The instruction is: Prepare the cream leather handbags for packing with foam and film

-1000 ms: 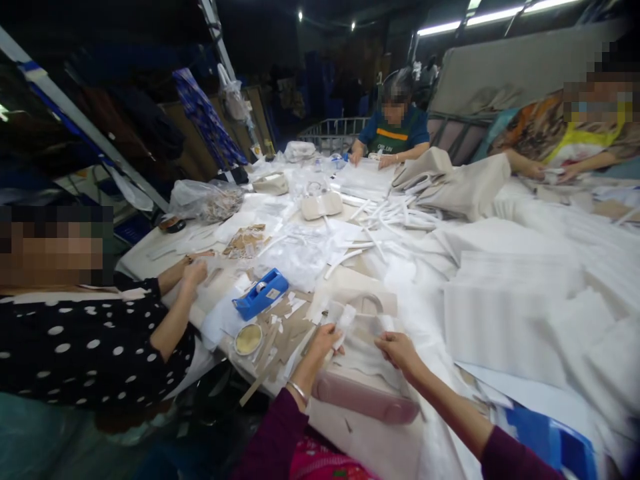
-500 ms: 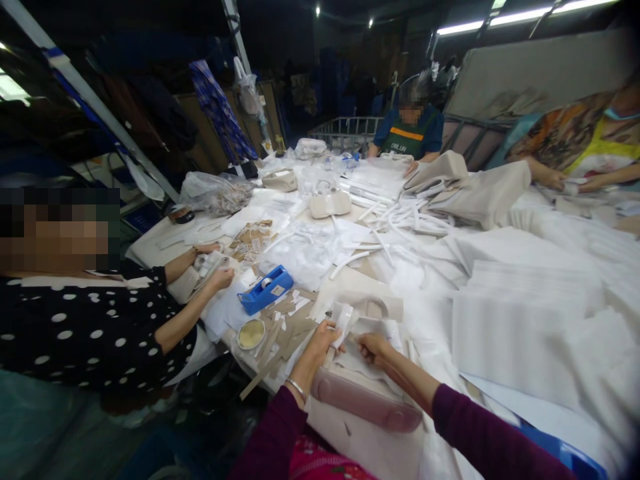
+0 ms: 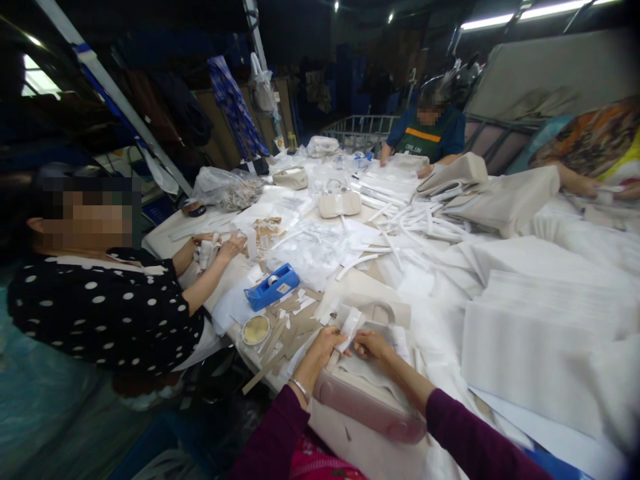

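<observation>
Workshop table (image 3: 163, 243) under white foam sheets (image 3: 530, 347): the left hand (image 3: 320, 350) pinches a white strip (image 3: 350, 329) above a beige handbag (image 3: 367, 407), a blue tape dispenser (image 3: 271, 287) just beyond. Beside it, the right hand's (image 3: 373, 350) grip cannot be told.

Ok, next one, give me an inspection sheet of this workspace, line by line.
Surface: white worktable, heavily covered.
Job's things: pale handbag lying at the near edge, white strip above it.
Grips: left hand holds the strip; right hand sits beside it, over the bag.
Clutter: blue tape dispenser, cardboard scraps, white foam sheets.
Cables: nothing seen.
Surroundings: co-worker in polka-dot top, co-worker in green apron, metal rack.
</observation>
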{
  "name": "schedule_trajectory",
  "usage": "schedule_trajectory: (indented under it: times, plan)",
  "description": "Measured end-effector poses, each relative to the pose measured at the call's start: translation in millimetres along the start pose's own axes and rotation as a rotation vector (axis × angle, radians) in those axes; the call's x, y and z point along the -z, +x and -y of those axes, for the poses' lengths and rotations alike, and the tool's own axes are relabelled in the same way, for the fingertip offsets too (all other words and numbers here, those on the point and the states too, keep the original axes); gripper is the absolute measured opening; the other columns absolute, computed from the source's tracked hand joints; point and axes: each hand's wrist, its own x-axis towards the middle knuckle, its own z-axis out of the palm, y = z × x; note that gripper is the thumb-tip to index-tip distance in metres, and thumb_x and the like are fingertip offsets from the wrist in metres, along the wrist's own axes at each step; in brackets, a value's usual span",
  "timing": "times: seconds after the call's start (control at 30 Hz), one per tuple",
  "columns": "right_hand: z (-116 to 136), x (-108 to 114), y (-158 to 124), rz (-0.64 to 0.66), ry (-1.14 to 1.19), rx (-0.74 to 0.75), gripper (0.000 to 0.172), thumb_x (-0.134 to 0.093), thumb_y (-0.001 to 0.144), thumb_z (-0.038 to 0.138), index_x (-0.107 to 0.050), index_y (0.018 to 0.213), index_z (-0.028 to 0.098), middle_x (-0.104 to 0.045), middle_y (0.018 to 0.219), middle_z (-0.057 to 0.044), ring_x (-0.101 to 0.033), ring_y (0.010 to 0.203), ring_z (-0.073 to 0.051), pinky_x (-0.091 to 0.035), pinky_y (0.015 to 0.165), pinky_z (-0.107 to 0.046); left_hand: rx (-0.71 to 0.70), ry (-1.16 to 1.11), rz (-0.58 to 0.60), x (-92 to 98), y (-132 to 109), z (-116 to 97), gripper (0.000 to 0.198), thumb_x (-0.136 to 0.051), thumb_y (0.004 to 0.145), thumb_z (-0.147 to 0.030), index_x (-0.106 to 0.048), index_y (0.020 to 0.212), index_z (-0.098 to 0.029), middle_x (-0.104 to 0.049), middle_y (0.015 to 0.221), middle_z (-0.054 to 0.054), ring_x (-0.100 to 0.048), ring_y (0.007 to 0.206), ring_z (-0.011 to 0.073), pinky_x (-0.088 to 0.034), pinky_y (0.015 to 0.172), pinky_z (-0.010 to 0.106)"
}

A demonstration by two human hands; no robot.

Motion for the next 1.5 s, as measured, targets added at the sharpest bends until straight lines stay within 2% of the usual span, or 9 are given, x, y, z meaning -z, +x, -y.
schedule_trajectory:
  times: [0.1, 0.2, 0.33, 0.47, 0.6, 0.83, 1.1, 1.27, 1.5]
  plan:
    - [-1, 9, -11, 0.016, -0.039, 0.046, 0.022, -0.060, 0.057, 0.017, -0.049, 0.075, 0.020, -0.059, 0.058, 0.004, -0.053, 0.047, -0.013, -0.041, 0.044, -0.021, -0.015, 0.014, -0.030, 0.2, 3, 4, 0.031, -0.064, 0.067, -0.037, -0.054, 0.084, -0.013, -0.059, 0.063, 0.000, -0.058, 0.046, 0.0124, -0.033, 0.040, 0.020]
    - [-4, 20, -23, 0.006, -0.216, 0.310, 0.034, -0.055, 0.057, 0.010, -0.049, 0.088, 0.020, -0.061, 0.069, 0.003, -0.059, 0.062, -0.016, -0.046, 0.057, -0.026, -0.036, 0.025, -0.041, 0.0, 4, 7, 0.032, -0.064, 0.067, -0.037, -0.055, 0.085, -0.012, -0.058, 0.061, 0.000, -0.057, 0.044, 0.0127, -0.033, 0.040, 0.020]
    - [4, 30, -30, -0.058, -0.635, 0.631, 0.014, -0.046, 0.074, 0.011, -0.055, 0.081, 0.019, -0.059, 0.069, -0.001, -0.057, 0.067, -0.017, -0.044, 0.067, -0.030, -0.049, 0.049, -0.025, -1.5, 3, 7, 0.034, -0.062, 0.067, -0.038, -0.056, 0.087, -0.011, -0.057, 0.056, 0.000, -0.055, 0.041, 0.0123, -0.032, 0.039, 0.021]
    - [26, 26, -24, -0.103, -0.840, 0.838, 0.019, -0.044, 0.082, 0.011, -0.057, 0.071, 0.019, -0.059, 0.081, -0.005, -0.056, 0.078, -0.018, -0.043, 0.069, -0.029, -0.062, 0.132, -0.055, -4.8, 6, 7, 0.030, -0.060, 0.069, -0.036, -0.056, 0.085, -0.010, -0.056, 0.052, 0.000, -0.053, 0.038, 0.0126, -0.033, 0.040, 0.022]
    - [41, 16, -10, -0.005, -0.923, 0.961, 0.020, -0.043, 0.081, 0.006, -0.055, 0.071, 0.018, -0.060, 0.100, -0.008, -0.054, 0.089, -0.019, -0.042, 0.076, -0.029, -0.040, 0.186, -0.101, -8.0, 12, 9, 0.026, -0.063, 0.068, -0.032, -0.057, 0.082, -0.010, -0.056, 0.052, 0.000, -0.053, 0.036, 0.0134, -0.034, 0.038, 0.022]
    - [48, 9, 14, 0.182, -1.074, 0.818, 0.021, -0.041, 0.068, -0.002, -0.050, 0.070, 0.017, -0.057, 0.074, -0.004, -0.052, 0.075, -0.017, -0.037, 0.066, -0.025, -0.080, 0.118, -0.115, -10.8, 11, 15, 0.022, -0.059, 0.070, -0.028, -0.057, 0.083, -0.012, -0.061, 0.064, 0.003, -0.060, 0.044, 0.0155, -0.036, 0.037, 0.020]
    - [65, 8, 17, 0.262, -1.179, 0.596, 0.018, -0.048, 0.067, 0.003, -0.055, 0.078, 0.016, -0.061, 0.082, -0.005, -0.053, 0.071, -0.015, -0.034, 0.061, -0.023, -0.141, 0.019, -0.094, -14.6, 3, 9, 0.036, -0.069, 0.067, -0.042, -0.060, 0.085, -0.012, -0.063, 0.074, 0.005, -0.063, 0.051, 0.0177, -0.039, 0.039, 0.021]
    - [77, 6, 35, 0.361, -1.199, 0.527, 0.038, -0.064, 0.062, 0.008, -0.060, 0.098, 0.018, -0.066, 0.083, -0.001, -0.058, 0.071, -0.014, -0.038, 0.061, -0.021, -0.108, -0.014, -0.124, -14.9, 10, 13, 0.028, -0.069, 0.063, -0.033, -0.057, 0.078, -0.013, -0.061, 0.067, 0.004, -0.062, 0.049, 0.0162, -0.039, 0.040, 0.020]
    - [89, -2, 39, 0.412, -1.296, 0.507, 0.019, -0.067, 0.062, 0.010, -0.067, 0.079, 0.018, -0.069, 0.084, -0.003, -0.061, 0.078, -0.017, -0.038, 0.064, -0.022, -0.056, -0.035, -0.160, -14.2, 14, 14, 0.022, -0.069, 0.062, -0.029, -0.057, 0.072, -0.014, -0.063, 0.065, 0.004, -0.062, 0.051, 0.0164, -0.043, 0.043, 0.021]
